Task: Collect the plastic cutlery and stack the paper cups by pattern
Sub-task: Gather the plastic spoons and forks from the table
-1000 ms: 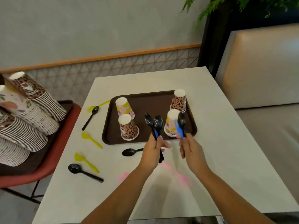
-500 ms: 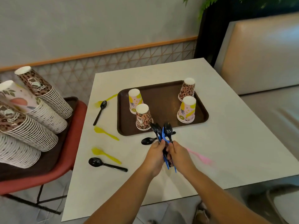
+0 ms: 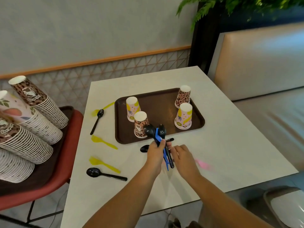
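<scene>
The cutlery-collecting step is in hand, and the cup stacking looks untouched. At the frame's centre the left hand (image 3: 155, 154) grips a bundle of black plastic spoons and blue plastic cutlery (image 3: 158, 137), bowls pointing up and away, handles sticking out below the fist. The right hand (image 3: 181, 155) sits just beside the bundle's handles with loosely curled fingers, holding nothing.

Much cutlery is still out on the white surface (image 3: 230, 137). A black plastic spoon (image 3: 144, 148) lies just behind the left hand, near the front edge of the brown plastic tray (image 3: 160, 102). A pink plastic utensil (image 3: 204, 164), too blurred to name, lies right of the right hand. To the left lie three yellow plastic utensils (image 3: 103, 142) and two more black spoons, one at lower left (image 3: 105, 173) and one at left centre (image 3: 97, 121).

On the tray four paper cups stand upside down: two leopard-print (image 3: 183, 96) and two pink-and-yellow fruit-print (image 3: 183, 118), unstacked.

The next move probably calls for the free right hand to pick up the nearest loose piece, the black spoon or the pink one, and add it to the bundle while the left hand's grip stays firm.
</scene>
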`<state>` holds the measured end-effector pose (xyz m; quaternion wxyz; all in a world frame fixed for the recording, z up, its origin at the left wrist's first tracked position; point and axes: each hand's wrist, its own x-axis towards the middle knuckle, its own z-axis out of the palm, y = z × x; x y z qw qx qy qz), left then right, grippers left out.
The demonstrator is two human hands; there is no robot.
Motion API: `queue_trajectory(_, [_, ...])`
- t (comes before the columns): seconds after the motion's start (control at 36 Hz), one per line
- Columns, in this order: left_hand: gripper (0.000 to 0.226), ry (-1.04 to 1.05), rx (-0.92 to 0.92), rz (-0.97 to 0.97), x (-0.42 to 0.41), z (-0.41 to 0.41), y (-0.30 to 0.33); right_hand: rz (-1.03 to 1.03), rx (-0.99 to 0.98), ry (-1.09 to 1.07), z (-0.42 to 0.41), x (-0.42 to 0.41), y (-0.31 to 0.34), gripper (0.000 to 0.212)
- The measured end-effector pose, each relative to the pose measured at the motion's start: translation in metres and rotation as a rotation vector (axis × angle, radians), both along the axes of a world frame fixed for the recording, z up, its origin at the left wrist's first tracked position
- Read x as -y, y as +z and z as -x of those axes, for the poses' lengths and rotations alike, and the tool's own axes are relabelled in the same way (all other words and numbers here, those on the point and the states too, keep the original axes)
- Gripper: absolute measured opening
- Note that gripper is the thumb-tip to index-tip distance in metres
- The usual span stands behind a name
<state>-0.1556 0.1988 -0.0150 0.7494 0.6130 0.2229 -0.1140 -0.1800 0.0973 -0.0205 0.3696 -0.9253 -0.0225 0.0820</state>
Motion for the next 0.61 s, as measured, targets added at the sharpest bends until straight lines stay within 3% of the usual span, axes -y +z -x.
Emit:
queue_trajectory(0.14, [0.012, 0.035, 0.015, 0.044, -0.012, -0.016, 0.007, 0.042, -0.048, -0.167, -0.001, 0.027, -0.019, 0.026])
queue_trajectory(0.25, [0.017, 0.041, 0.037, 0.032, -0.013, -0.021, 0.004, 0.220, -0.123, -0.147, -0.003, 0.043, -0.030, 0.035])
queue_trajectory(0.39, [0.014, 0.014, 0.072, -0.045, -0.015, -0.023, -0.001, 0.229, -0.120, -0.199, -0.009, 0.053, -0.036, 0.028])
queue_trajectory(0.47, [0.013, 0.006, 0.091, -0.053, -0.016, -0.023, -0.002, 0.256, -0.175, -0.172, -0.015, 0.059, -0.039, 0.035])
queue_trajectory(0.53, [0.014, 0.004, 0.099, -0.055, -0.016, -0.023, -0.002, 0.361, -0.142, -0.138, -0.020, 0.067, -0.043, 0.036])
queue_trajectory(0.61, [0.015, 0.003, 0.117, -0.075, -0.019, -0.022, -0.002, 0.359, -0.045, -0.193, -0.027, 0.076, -0.047, 0.027])
